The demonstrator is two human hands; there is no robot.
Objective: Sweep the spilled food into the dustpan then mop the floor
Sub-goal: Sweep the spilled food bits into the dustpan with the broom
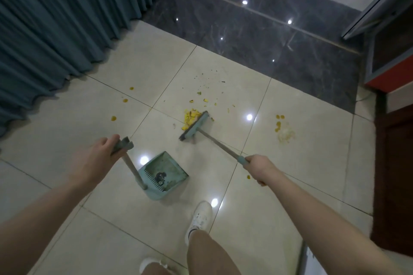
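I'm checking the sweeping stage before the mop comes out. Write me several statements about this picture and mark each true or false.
1. The left hand grips the handle of the dustpan. True.
2. The broom head sits against the yellow food pile. True.
3. The yellow food pile lies inside the dustpan. False: it lies on the floor tile beyond the dustpan, apart from it.
4. The right hand holds nothing. False: it grips the broom handle.
5. A curtain hangs on the left side. True.
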